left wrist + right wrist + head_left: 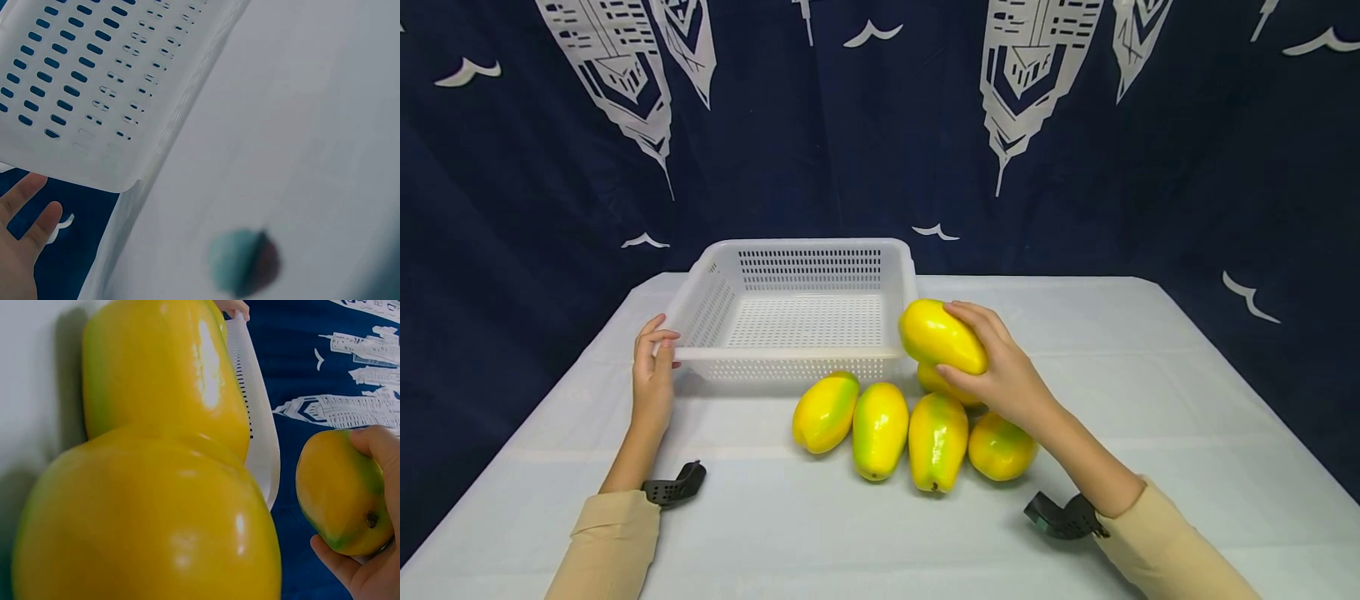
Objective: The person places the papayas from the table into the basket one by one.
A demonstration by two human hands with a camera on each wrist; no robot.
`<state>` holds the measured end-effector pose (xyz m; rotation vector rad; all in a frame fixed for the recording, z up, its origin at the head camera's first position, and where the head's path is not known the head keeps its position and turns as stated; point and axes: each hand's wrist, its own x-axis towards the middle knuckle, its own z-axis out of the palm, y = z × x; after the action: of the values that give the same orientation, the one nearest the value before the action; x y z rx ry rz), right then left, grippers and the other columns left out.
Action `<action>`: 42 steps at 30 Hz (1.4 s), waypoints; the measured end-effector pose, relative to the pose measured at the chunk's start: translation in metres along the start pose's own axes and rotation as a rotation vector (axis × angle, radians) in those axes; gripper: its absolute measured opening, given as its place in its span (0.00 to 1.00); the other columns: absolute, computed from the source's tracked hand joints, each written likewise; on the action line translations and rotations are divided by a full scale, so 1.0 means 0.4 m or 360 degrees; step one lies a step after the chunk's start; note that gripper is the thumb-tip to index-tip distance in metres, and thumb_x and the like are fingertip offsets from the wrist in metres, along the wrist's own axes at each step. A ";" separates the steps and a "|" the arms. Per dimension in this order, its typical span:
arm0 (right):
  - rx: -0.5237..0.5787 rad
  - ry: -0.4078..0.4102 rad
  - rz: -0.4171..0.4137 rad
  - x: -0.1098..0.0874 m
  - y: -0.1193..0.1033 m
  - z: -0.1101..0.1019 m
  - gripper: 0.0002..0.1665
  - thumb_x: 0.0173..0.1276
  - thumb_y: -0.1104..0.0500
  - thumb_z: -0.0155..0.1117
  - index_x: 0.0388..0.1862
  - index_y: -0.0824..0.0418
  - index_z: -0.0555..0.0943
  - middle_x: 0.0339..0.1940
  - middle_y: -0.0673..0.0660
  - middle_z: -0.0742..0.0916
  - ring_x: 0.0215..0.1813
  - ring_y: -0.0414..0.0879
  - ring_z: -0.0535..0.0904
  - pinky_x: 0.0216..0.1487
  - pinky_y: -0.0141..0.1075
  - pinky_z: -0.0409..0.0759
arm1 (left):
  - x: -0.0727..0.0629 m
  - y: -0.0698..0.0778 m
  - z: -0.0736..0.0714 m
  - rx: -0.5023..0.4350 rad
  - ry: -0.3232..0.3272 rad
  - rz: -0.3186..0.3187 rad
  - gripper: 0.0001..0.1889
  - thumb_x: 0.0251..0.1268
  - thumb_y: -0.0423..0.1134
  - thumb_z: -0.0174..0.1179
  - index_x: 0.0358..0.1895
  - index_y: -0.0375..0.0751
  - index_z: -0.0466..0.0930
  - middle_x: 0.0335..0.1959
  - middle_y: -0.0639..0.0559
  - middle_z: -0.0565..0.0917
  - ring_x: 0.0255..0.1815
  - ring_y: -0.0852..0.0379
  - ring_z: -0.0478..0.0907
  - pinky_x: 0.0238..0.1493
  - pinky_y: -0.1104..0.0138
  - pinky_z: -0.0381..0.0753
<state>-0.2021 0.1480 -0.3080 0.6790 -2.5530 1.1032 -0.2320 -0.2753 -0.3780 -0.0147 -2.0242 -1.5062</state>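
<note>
My right hand [1003,371] grips a yellow-green papaya [942,335] from its right side, thumb below and fingers over the top. It is raised over another papaya [951,385], partly hidden behind it, near the basket's front right corner. In the right wrist view the held papaya [344,490] shows a dark stem end. My left hand [653,371] is at the front left corner of a white plastic basket [797,354], fingertips right at the rim. Left thumb and finger [28,187] look spread and fairly straight in the left wrist view. The basket's perforated floor is bare.
In front of the basket lie several more papayas [880,432], side by side on a white-covered table [737,517]. Two large papayas [147,519] fill much of the right wrist view. Behind the table hangs a dark blue patterned cloth [850,150].
</note>
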 end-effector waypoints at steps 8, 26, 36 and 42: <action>0.0023 -0.0015 0.0035 0.020 -0.003 0.007 0.41 0.56 0.51 0.66 0.67 0.42 0.59 0.68 0.50 0.64 0.60 0.49 0.68 0.56 0.50 0.71 | 0.004 -0.003 0.000 0.0005 -0.0002 -0.0013 0.16 0.70 0.39 0.38 0.48 0.27 0.64 0.69 0.51 0.57 0.61 0.65 0.57 0.41 0.75 0.64; -0.0044 -0.0022 0.0033 0.056 -0.020 0.011 0.41 0.55 0.50 0.67 0.66 0.47 0.60 0.66 0.52 0.67 0.59 0.50 0.69 0.55 0.48 0.72 | 0.001 -0.002 0.001 -0.0017 0.0003 -0.0005 0.16 0.70 0.40 0.39 0.47 0.28 0.65 0.69 0.50 0.57 0.60 0.66 0.58 0.42 0.70 0.64; -0.0025 -0.0024 -0.0030 0.079 -0.031 0.025 0.39 0.55 0.54 0.67 0.65 0.50 0.62 0.65 0.53 0.68 0.60 0.50 0.68 0.55 0.47 0.71 | -0.006 0.023 0.002 -0.0028 0.0007 -0.0005 0.15 0.70 0.38 0.39 0.46 0.26 0.64 0.69 0.47 0.58 0.59 0.66 0.58 0.41 0.73 0.65; 0.0075 0.0000 -0.0046 0.094 -0.032 0.035 0.38 0.55 0.56 0.67 0.64 0.51 0.63 0.65 0.54 0.66 0.61 0.50 0.65 0.56 0.47 0.70 | -0.021 0.065 0.006 -0.0026 0.0000 0.0003 0.14 0.70 0.35 0.39 0.45 0.24 0.64 0.68 0.45 0.58 0.60 0.64 0.58 0.41 0.74 0.65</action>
<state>-0.2283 0.1185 -0.2934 0.7251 -2.5160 1.1574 -0.2169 -0.2612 -0.3599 -0.0228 -2.0114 -1.5213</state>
